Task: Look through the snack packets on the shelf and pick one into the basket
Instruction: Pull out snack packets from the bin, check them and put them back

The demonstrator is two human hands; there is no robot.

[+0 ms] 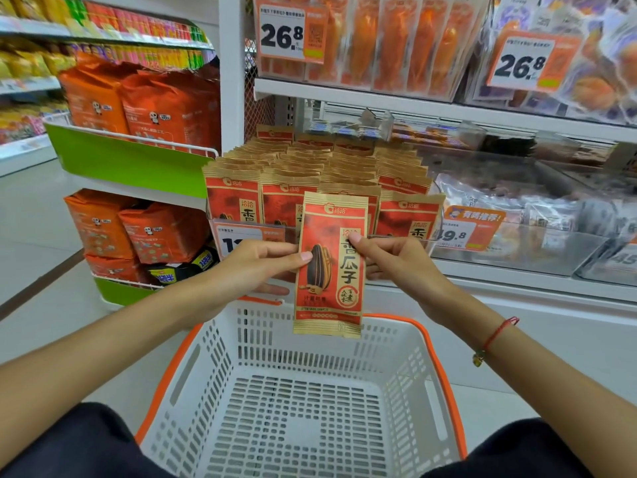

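A red and tan sunflower seed packet (331, 291) hangs upright in front of the shelf, just above the far rim of the basket. My left hand (255, 267) pinches its left edge and my right hand (393, 260) pinches its upper right part. Behind it, several rows of the same packets (310, 167) stand in a clear shelf bin. The white basket (206, 367) with an orange rim sits below my arms, and nothing lies inside it.
Clear bins of wrapped snacks (517, 208) fill the shelf to the right, with orange price tags (468, 229) in front. Orange bags (155, 108) stand in a green wire rack on the left. Hanging packets (396, 39) line the shelf above.
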